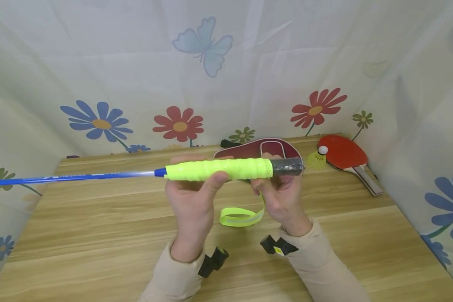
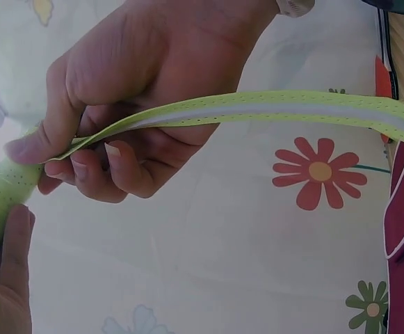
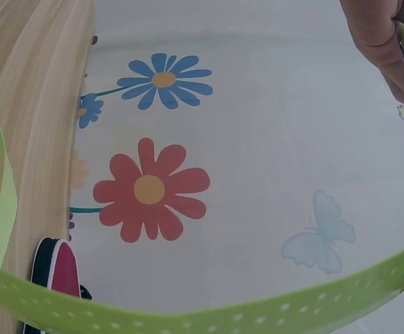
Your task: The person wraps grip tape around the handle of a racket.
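Two bare hands of ours hold a thick handle wrapped in neon-yellow perforated tape (image 1: 245,168) in the air over the middle of the wood-grained tabletop (image 1: 98,239). From it a long, slim, glossy blue shaft (image 1: 79,177) runs out over the tabletop's left edge and leaves the view. Our left hand (image 1: 192,195) grips the wrapped part near the shaft, thumb in front and fingers behind. Our right hand (image 1: 283,195) is at the other end, where a dark, shiny, unwrapped butt (image 1: 288,166) sticks out; its thumb and fingers pinch a loose neon-yellow strip with a pale grey stripe (image 1: 245,220) right beside the last turn. This strip hangs in a curl between our forearms; we cannot tell whether it touches the wood.

Along the tabletop's far edge lies a maroon fabric case with white piping (image 1: 243,150), partly hidden behind the handle. Toward the far right corner we see a red rubber-faced paddle with a wooden handle (image 1: 339,153), and against its left side a yellow shuttlecock with a white round tip (image 1: 317,160). Both our cream sleeves (image 1: 179,277) carry small black devices (image 1: 213,262) at the wrists.
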A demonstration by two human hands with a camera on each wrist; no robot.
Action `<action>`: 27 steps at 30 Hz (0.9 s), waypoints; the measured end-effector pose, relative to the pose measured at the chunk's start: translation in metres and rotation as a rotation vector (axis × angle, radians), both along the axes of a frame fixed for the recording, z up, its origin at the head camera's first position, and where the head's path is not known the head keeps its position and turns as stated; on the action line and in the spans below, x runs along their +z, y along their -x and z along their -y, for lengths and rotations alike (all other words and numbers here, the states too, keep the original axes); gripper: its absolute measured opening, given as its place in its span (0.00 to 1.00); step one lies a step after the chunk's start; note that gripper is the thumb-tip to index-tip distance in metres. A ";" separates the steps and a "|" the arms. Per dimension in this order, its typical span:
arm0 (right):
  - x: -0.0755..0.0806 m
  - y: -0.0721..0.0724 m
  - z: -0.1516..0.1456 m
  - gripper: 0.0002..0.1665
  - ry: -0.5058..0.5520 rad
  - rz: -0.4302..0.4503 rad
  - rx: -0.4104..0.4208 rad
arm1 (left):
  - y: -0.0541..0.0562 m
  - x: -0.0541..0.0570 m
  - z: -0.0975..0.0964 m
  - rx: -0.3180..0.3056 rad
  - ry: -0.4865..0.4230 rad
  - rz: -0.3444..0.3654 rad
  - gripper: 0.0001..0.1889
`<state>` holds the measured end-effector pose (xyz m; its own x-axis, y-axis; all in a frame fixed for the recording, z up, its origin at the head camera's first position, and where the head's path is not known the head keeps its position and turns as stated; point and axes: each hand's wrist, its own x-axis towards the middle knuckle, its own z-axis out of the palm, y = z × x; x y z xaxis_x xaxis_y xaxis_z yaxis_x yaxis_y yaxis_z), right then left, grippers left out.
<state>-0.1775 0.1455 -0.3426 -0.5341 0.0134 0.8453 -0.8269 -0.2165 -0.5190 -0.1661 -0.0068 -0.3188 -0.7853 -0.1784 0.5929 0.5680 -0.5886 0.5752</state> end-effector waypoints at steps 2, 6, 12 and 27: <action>-0.002 -0.001 -0.001 0.21 -0.010 0.008 -0.038 | -0.001 0.000 0.000 0.010 0.012 0.030 0.19; -0.006 -0.002 -0.002 0.22 -0.037 0.084 -0.114 | -0.002 0.001 0.000 0.022 0.035 0.076 0.19; -0.009 -0.001 -0.001 0.30 -0.034 0.128 -0.113 | -0.003 0.002 0.000 0.021 0.040 0.130 0.16; -0.001 -0.003 0.000 0.23 0.044 0.081 -0.120 | 0.001 0.005 -0.001 -0.201 0.035 -0.158 0.24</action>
<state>-0.1747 0.1455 -0.3437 -0.5925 0.1171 0.7970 -0.8043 -0.1428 -0.5769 -0.1669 -0.0055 -0.3135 -0.7000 -0.0050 0.7141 0.5259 -0.6801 0.5108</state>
